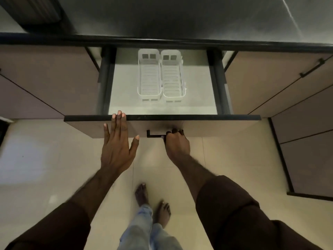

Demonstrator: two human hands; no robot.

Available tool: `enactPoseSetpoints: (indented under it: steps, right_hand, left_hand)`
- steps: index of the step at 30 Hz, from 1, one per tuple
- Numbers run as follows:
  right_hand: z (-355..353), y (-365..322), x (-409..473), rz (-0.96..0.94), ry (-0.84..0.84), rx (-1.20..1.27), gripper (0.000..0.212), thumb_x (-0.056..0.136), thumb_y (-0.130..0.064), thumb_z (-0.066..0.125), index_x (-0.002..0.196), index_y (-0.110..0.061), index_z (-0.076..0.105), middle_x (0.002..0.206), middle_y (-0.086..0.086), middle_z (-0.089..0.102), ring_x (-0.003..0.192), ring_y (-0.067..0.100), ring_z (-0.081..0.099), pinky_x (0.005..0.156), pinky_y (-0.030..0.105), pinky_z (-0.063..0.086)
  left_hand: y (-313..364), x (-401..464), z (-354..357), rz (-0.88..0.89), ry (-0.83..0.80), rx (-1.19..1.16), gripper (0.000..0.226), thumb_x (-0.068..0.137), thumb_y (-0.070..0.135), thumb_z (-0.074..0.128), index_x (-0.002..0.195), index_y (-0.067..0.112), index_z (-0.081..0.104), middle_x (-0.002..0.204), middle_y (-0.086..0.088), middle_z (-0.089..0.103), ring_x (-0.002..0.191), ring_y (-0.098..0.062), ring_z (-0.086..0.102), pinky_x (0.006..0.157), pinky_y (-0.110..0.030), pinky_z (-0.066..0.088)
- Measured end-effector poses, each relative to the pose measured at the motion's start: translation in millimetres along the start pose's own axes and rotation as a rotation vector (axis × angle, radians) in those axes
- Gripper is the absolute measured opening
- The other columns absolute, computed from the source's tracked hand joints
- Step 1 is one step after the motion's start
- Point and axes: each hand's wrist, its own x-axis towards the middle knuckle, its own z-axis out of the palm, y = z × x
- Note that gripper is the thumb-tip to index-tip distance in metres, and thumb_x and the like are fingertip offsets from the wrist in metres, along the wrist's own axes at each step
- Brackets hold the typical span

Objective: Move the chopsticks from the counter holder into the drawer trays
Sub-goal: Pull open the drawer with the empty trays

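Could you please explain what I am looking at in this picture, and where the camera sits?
There is no machine here: a person wears one wide-angle camera on the head, so it looks forward and down over their own arms. That is why you also see their bare feet on the pale floor.

In front of them a kitchen drawer stands pulled open beneath a dark counter. Inside it lie two white slotted trays, side by side: the left tray and the right tray. Both look empty, and no chopsticks or holder appear in view.

The right hand has its grip closed around the dark drawer handle. The left hand is open and flat, fingertips resting on the drawer front's top edge, holding nothing.
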Motion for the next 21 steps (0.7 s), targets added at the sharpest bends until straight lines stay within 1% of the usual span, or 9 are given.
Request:
enactPoseSetpoints:
  steps: [5, 8, 10, 12, 17, 19, 21]
  right_hand:
    - [7, -2, -45, -0.009, -0.034, -0.012, 0.028, 0.097, -0.028, 0.057, 0.118, -0.011, 0.066, 0.118, 0.012, 0.065, 0.108, 0.031, 0.062, 0.086, 0.04, 0.053]
    - [11, 0, -63, -0.022, -0.062, -0.033, 0.028, 0.097, -0.028, 0.057, 0.119, -0.012, 0.065, 0.117, 0.011, 0.065, 0.105, 0.029, 0.064, 0.085, 0.039, 0.053]
    - [11, -1, -74, -0.018, -0.071, -0.037, 0.028, 0.097, -0.029, 0.056, 0.119, -0.013, 0.065, 0.117, 0.01, 0.065, 0.106, 0.029, 0.063, 0.085, 0.039, 0.053]
    - [12, -2, -82, -0.014, -0.081, -0.04, 0.029, 0.098, -0.029, 0.055, 0.121, -0.014, 0.064, 0.119, 0.01, 0.064, 0.107, 0.029, 0.063, 0.086, 0.039, 0.053]
    - [9, -8, -93, 0.014, -0.121, -0.035, 0.031, 0.098, -0.028, 0.054, 0.123, -0.011, 0.061, 0.122, 0.011, 0.062, 0.11, 0.029, 0.061, 0.088, 0.039, 0.051]
    - [1, -18, -94, 0.003, -0.126, -0.03, 0.027, 0.097, -0.025, 0.055, 0.119, -0.011, 0.062, 0.117, 0.011, 0.065, 0.103, 0.029, 0.063, 0.082, 0.037, 0.051]
    - [-16, -34, -91, -0.009, -0.109, -0.011, 0.023, 0.097, -0.025, 0.054, 0.11, -0.011, 0.066, 0.107, 0.01, 0.069, 0.095, 0.03, 0.066, 0.071, 0.034, 0.048]
  left_hand:
    - [5, -30, -4, -0.006, -0.045, 0.013, 0.076, 0.097, 0.052, 0.025, 0.153, 0.01, -0.004, 0.162, -0.005, -0.006, 0.149, -0.017, -0.012, 0.121, -0.043, -0.004]
    - [8, -46, -8, 0.0, -0.07, 0.03, 0.076, 0.097, 0.052, 0.024, 0.153, 0.011, -0.006, 0.162, -0.005, -0.007, 0.15, -0.019, -0.009, 0.121, -0.041, -0.008]
    - [8, -54, -10, 0.003, -0.087, 0.045, 0.076, 0.097, 0.052, 0.024, 0.153, 0.012, -0.007, 0.162, -0.005, -0.008, 0.15, -0.019, -0.01, 0.12, -0.038, -0.013]
    - [7, -60, -12, -0.001, -0.097, 0.057, 0.076, 0.097, 0.053, 0.023, 0.153, 0.013, -0.008, 0.163, -0.005, -0.008, 0.15, -0.019, -0.011, 0.119, -0.037, -0.015]
    - [3, -67, -15, -0.001, -0.128, 0.049, 0.076, 0.096, 0.056, 0.016, 0.152, 0.013, -0.011, 0.162, -0.005, -0.008, 0.15, -0.021, -0.01, 0.12, -0.047, -0.003]
    - [1, -67, -20, -0.001, -0.135, 0.04, 0.075, 0.096, 0.056, 0.015, 0.151, 0.013, -0.011, 0.162, -0.005, -0.008, 0.15, -0.021, -0.009, 0.121, -0.05, 0.0]
    - [1, -63, -28, 0.003, -0.126, 0.02, 0.075, 0.096, 0.056, 0.015, 0.151, 0.013, -0.012, 0.162, -0.004, -0.009, 0.149, -0.02, -0.009, 0.121, -0.049, 0.001]
